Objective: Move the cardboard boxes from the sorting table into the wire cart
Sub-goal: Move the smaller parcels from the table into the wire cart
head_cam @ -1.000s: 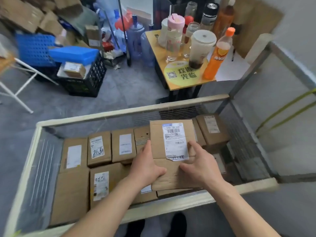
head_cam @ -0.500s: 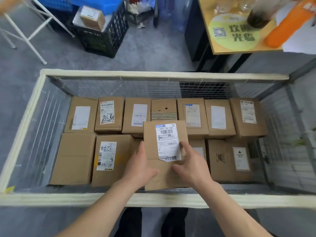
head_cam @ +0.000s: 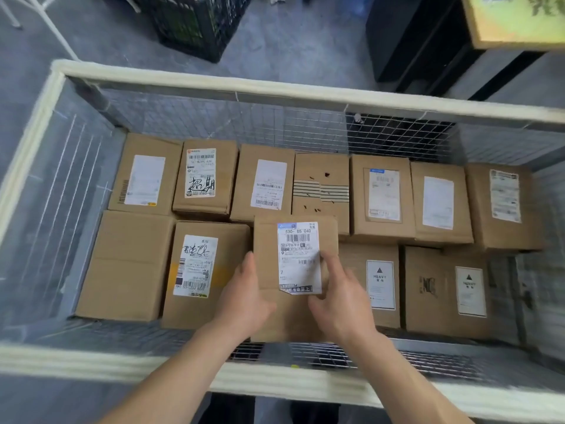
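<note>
Left hand [head_cam: 244,298] clamps the left edge of the cardboard box [head_cam: 298,258], fingers along the side, thumb on top. Right hand [head_cam: 339,301] grips the right edge, fingers curled by the label. Box is between both hands inside the wire cart [head_cam: 214,84], over the front-row gap between handwritten-label box [head_cam: 204,270] and HEAVY box [head_cam: 379,283]. Long axis runs away from the person, matching the gap. Likely goes straight down next; can't tell if seated.

Inside the wire cart [head_cam: 214,84], seven cardboard boxes [head_cam: 266,191] line the far wall, four the near wall; a labelled box [head_cam: 298,255] is between the near row's middle pair.
</note>
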`<move>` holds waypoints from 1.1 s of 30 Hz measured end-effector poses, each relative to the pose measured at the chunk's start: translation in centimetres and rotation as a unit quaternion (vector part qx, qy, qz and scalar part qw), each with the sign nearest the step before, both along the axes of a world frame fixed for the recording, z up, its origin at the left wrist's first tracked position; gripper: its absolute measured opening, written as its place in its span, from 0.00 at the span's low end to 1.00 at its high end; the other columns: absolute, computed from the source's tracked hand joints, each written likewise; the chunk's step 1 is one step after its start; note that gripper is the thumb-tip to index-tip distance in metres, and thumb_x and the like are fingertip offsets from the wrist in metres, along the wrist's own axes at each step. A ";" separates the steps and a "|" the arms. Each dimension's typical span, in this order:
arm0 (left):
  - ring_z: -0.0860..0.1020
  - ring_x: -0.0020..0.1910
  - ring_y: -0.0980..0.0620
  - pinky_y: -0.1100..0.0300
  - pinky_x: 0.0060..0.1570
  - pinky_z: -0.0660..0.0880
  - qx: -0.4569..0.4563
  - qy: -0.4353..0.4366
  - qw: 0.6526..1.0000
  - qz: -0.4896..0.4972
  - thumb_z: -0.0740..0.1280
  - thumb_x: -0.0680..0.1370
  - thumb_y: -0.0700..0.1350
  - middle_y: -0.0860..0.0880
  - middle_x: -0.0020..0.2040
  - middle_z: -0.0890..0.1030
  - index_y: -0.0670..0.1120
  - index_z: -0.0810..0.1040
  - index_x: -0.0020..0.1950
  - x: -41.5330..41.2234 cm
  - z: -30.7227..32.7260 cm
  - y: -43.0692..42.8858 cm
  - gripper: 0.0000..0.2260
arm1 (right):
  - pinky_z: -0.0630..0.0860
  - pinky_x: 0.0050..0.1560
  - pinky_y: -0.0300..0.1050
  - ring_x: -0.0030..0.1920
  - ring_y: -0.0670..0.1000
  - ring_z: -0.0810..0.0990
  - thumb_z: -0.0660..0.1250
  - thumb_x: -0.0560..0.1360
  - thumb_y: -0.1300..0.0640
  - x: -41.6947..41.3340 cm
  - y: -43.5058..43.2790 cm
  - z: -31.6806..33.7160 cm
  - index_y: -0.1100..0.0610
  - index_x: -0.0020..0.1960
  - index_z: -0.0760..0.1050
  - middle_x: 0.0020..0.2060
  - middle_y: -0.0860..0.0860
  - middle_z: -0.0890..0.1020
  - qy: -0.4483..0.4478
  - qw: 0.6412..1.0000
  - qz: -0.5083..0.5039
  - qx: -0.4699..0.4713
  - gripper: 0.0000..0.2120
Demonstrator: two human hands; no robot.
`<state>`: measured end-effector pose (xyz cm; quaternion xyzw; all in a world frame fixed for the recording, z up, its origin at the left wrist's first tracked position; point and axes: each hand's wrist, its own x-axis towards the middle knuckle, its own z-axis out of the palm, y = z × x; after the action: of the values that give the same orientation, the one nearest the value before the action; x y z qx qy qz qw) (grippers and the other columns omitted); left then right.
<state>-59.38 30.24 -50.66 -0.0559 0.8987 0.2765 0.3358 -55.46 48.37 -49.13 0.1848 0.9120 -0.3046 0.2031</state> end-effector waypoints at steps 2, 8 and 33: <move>0.77 0.62 0.48 0.53 0.58 0.76 -0.002 0.001 1.000 -0.002 0.77 0.68 0.44 0.51 0.70 0.73 0.51 0.57 0.77 0.6 -0.4 -0.3 0.43 | 0.76 0.43 0.49 0.42 0.54 0.78 0.69 0.71 0.56 0.8 -0.2 0.0 0.37 0.72 0.55 0.47 0.48 0.73 -0.003 1.000 0.001 -0.005 0.37; 0.74 0.67 0.48 0.58 0.60 0.73 -0.014 -0.017 1.000 -0.014 0.78 0.70 0.47 0.50 0.76 0.66 0.49 0.49 0.81 1.1 -0.3 -1.2 0.49 | 0.75 0.44 0.48 0.44 0.54 0.79 0.69 0.71 0.55 1.5 -1.0 0.5 0.36 0.72 0.54 0.47 0.47 0.72 -0.014 1.000 0.006 -0.007 0.37; 0.79 0.59 0.43 0.56 0.48 0.76 -0.169 -0.042 0.971 -0.161 0.63 0.76 0.31 0.41 0.78 0.59 0.42 0.47 0.82 -1.9 -5.9 -1.3 0.39 | 0.70 0.35 0.43 0.36 0.48 0.74 0.62 0.72 0.70 -1.4 -1.1 -8.1 0.40 0.74 0.49 0.43 0.50 0.70 -0.148 0.981 0.125 0.009 0.41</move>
<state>-61.24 28.91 -56.54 0.0223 0.9147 0.0597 0.3990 -56.90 47.26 -57.27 0.1139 0.8904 -0.2380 0.3709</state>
